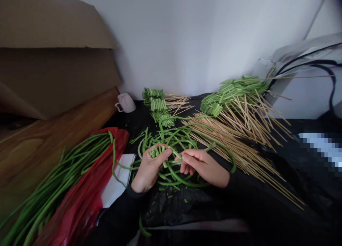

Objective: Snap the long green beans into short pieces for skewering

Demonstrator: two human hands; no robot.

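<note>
My left hand (pixel 150 166) is closed around several short cut pieces of long green bean (pixel 154 152), their ends showing above the fingers. My right hand (pixel 201 165) pinches the end of a bean length (pixel 175 153) that reaches across from the left thumb. Under both hands lies a loose tangle of long green beans (pixel 184 180). To the right of it, a spread of bare bamboo skewers (pixel 240 146) rests on the black sheet. Whether a skewer is inside the left hand is hidden.
Skewered bean pieces are stacked at the back centre (pixel 158 104) and back right (pixel 237 87). On the left, a red plastic bag (pixel 80 192) holds whole long beans (pixel 66 174). A white mug (pixel 126 103) stands by the wall, near a cardboard box (pixel 58 71). Plastic bags (pixel 301 64) are at right.
</note>
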